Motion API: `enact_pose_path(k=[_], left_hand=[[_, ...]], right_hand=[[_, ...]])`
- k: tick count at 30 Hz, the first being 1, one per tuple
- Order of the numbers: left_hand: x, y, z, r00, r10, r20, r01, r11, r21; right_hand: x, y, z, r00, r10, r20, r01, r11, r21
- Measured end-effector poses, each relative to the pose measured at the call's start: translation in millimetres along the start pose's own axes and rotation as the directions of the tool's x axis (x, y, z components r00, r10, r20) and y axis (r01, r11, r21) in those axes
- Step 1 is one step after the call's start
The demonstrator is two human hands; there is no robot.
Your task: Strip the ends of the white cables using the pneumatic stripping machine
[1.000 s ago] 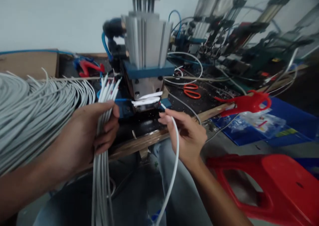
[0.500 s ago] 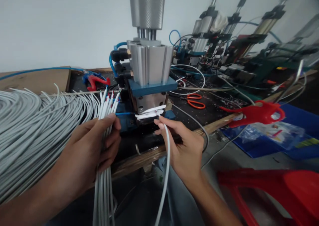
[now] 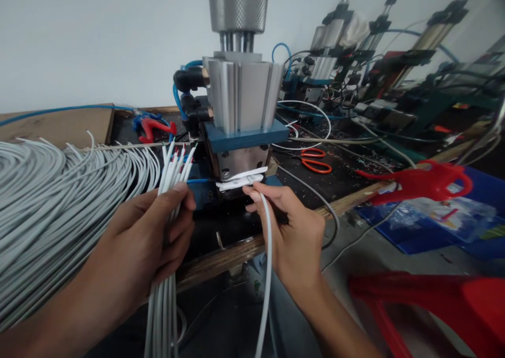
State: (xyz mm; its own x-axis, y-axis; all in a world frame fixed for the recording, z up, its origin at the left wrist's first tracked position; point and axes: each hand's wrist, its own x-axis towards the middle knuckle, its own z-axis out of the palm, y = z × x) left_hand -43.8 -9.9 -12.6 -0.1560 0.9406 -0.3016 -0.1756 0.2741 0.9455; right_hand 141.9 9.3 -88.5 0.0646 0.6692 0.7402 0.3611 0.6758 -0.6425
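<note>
My left hand (image 3: 148, 234) grips a bundle of white cables (image 3: 165, 295), their stripped red and green ends fanning upward by the machine. Pinched in my right hand (image 3: 290, 232) is a single white cable (image 3: 267, 274); its tip is pushed in at the taped white jaws (image 3: 241, 179) at the front of a pneumatic press machine (image 3: 242, 116). That machine has a ribbed aluminium cylinder on a blue plate. A large heap of grey-white cables (image 3: 51, 200) lies at the left on the bench.
Orange scissors (image 3: 315, 161) lie behind the machine on the dark bench. More pneumatic machines (image 3: 355, 58) line the back right. A red plastic piece (image 3: 422, 182) and a blue tray (image 3: 453, 221) sit at right, a red stool (image 3: 434, 305) below. The wooden bench edge (image 3: 221, 258) runs in front.
My right hand moved the single cable's tip forward and left into the machine's jaws. The view shifted up and closer. My left hand kept its hold on the bundle.
</note>
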Motion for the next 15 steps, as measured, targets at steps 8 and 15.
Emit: enact_pose_path(k=[8,15], left_hand=[[-5.6,5.9,6.9,0.996,-0.045,-0.082,0.044,0.999,-0.015],[-7.3,9.9,12.1,0.995,-0.019,-0.099,0.014,0.999,-0.045]], right_hand=[[1.3,-1.3,1.8,1.0,0.002,-0.012,-0.003,0.999,-0.049],[2.7,-1.5,-0.6,0.999,0.027,-0.022,-0.028,0.998,-0.062]])
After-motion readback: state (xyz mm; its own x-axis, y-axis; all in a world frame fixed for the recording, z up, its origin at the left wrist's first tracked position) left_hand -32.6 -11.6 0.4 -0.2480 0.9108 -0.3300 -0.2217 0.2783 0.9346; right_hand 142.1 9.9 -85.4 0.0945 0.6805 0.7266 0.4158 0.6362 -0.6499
